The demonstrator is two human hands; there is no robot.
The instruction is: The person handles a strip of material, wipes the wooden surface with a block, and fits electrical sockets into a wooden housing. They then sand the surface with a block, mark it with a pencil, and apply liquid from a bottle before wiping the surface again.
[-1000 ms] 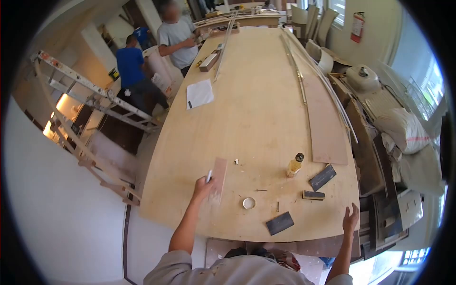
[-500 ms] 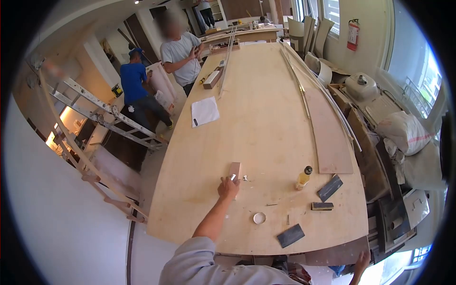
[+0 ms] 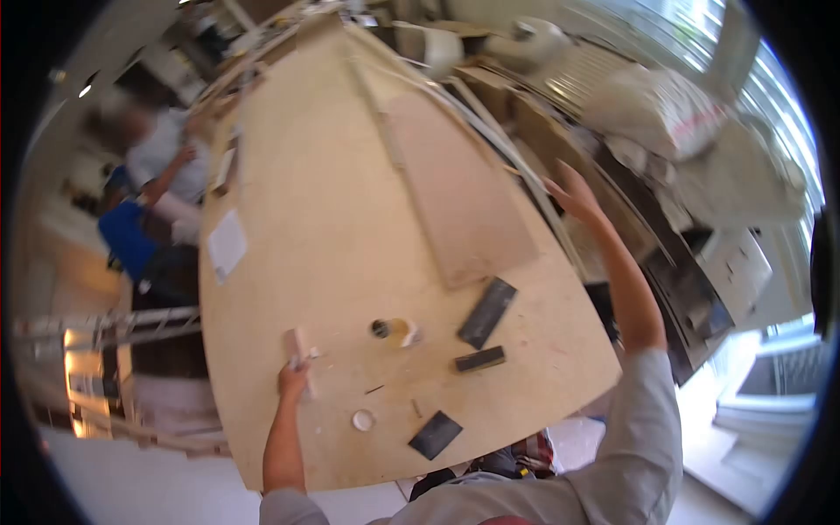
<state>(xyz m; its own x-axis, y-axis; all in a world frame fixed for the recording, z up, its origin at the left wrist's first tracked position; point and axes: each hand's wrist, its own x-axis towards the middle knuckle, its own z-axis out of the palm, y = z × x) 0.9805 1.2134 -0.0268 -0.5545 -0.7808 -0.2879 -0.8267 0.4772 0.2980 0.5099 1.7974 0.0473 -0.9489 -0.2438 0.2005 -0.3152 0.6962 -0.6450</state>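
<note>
My left hand (image 3: 295, 378) is closed at the near left of the large wooden tabletop (image 3: 297, 219). In its fingers is a small, pale, shiny thing, blurred and partly hidden, over a pinkish wood block (image 3: 296, 339) lying on the table. White bits lie just beside the block. My right hand (image 3: 573, 191) is stretched out past the table's right edge, fingers apart and holding nothing. It is nearest the long pale strips (image 3: 534, 185) along that edge. Left of it lies a flat pinkish board (image 3: 464, 201).
A bottle of yellowish liquid (image 3: 401, 332), a dark sanding block (image 3: 479, 359), dark rectangular sheets (image 3: 487, 312) and a round lid (image 3: 363, 421) are on the table's near half. White paper (image 3: 227, 245) lies at left. Two people stand beyond the left edge. Sacks (image 3: 656, 109) and boards crowd the right.
The view has swung right and down. My right hand has come up from the near right corner to beyond the table's right edge. My left hand stays at the pinkish block.
</note>
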